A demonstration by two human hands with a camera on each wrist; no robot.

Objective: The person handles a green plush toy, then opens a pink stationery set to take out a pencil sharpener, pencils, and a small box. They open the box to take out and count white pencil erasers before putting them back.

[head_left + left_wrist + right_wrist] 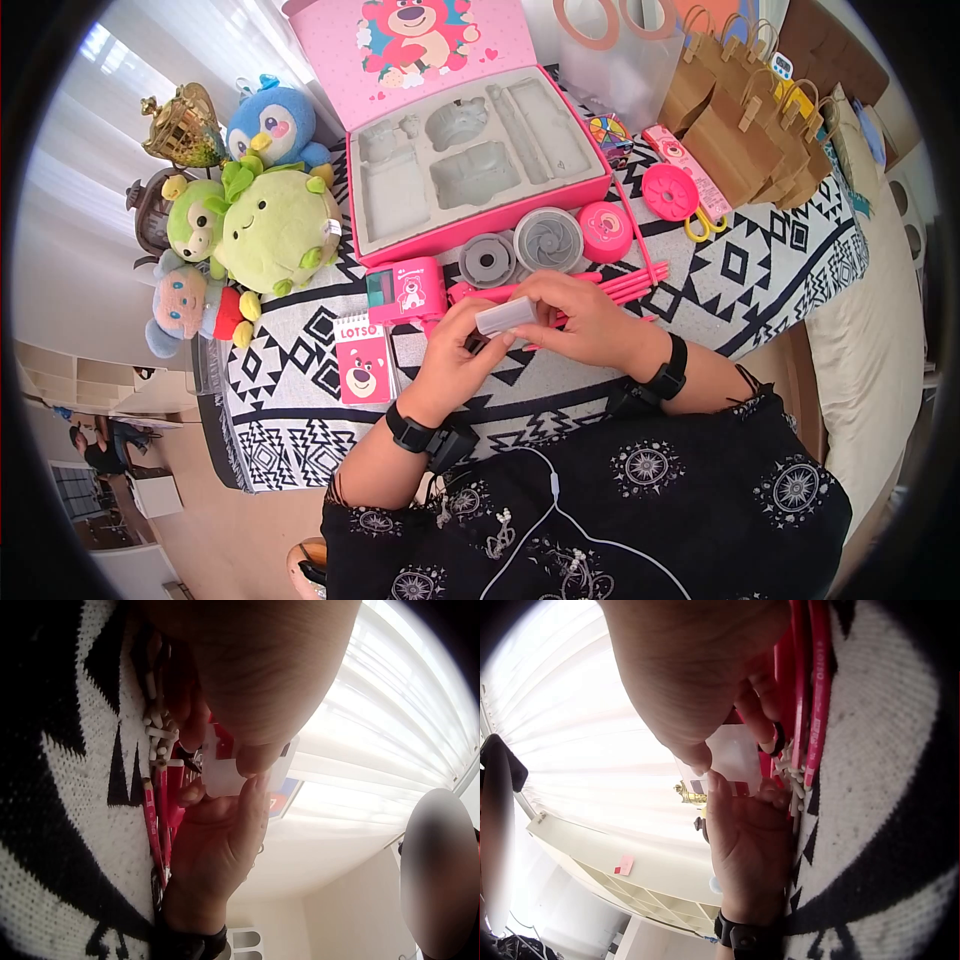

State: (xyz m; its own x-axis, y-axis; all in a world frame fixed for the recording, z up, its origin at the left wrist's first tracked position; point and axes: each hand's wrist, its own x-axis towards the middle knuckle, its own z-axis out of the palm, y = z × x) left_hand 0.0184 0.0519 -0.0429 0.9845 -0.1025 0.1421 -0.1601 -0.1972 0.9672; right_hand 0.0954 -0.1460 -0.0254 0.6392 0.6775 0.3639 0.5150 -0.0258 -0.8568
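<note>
In the head view a small translucent white plastic case [507, 316] is held up over the patterned cloth between both hands. My left hand [452, 362] pinches its left end between thumb and fingers. The right hand [592, 322] pinches the other end, and the two thumbs come close together. Both wrist views show the case's frosted side [735, 750] with red behind part of it. Below the hands, small white sticks [159, 739] lie beside pink pencils [151, 825]. A pink bear-printed device [418, 290] stands just beyond the left hand.
Behind the hands lies an open pink gift box [485, 190] with a grey moulded insert. Grey round parts [548, 240] and a pink round piece [605, 232] sit before it. Plush toys [280, 225] are at left, a LOTSO notepad [363, 368] nearer, paper bags [735, 140] at right.
</note>
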